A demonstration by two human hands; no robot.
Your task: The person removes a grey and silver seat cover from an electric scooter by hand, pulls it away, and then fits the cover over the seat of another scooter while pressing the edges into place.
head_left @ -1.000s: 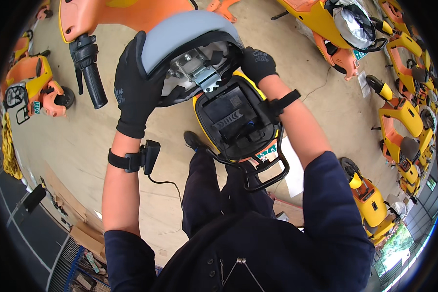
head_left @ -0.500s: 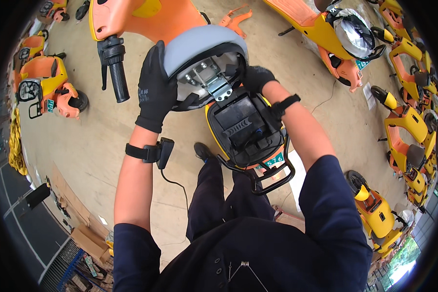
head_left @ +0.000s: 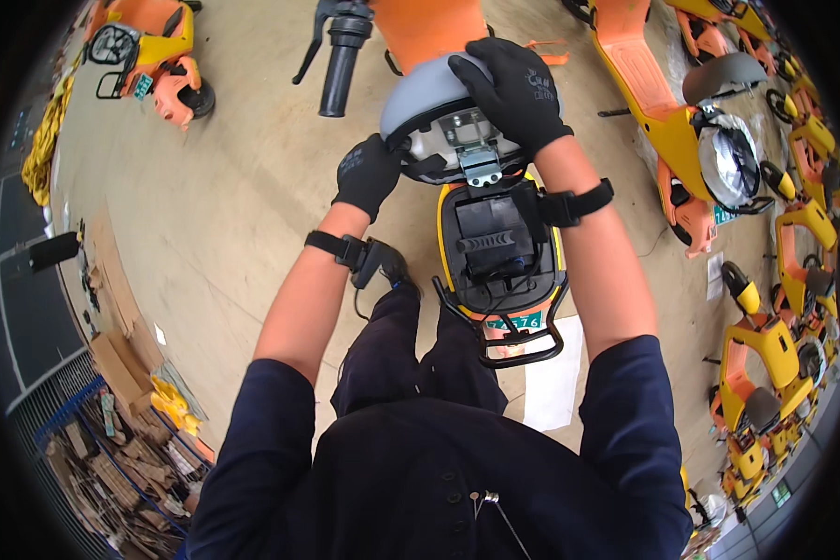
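Note:
A grey scooter seat [head_left: 407, 91] is tipped up on a metal hinge [head_left: 481, 164], showing its underside. My left hand [head_left: 368, 174], in a black glove, grips the seat's left edge with fingers curled. My right hand [head_left: 515, 93], also gloved, is over the seat's top right, its fingers wrapped over the grey pad. Below the hinge, the open rear of the yellow scooter [head_left: 448, 238] holds a black box with a ridged handle [head_left: 486, 241]. The scooter's handlebar grip [head_left: 336, 84] hangs above my left hand, and its orange body [head_left: 425, 28] lies beyond the seat.
Yellow and orange scooters [head_left: 756, 373] line the right side, one with a foil-wrapped part [head_left: 723, 161]. Another scooter [head_left: 145, 56] stands at upper left. A black rear rack [head_left: 518, 355] juts toward my legs. Cardboard [head_left: 117, 369] and a bin of scraps [head_left: 112, 467] lie lower left.
The view has shifted, so the scooter sits further right. My right hand has moved from the seat's side up over its top; my left hand has gone lower on the left edge.

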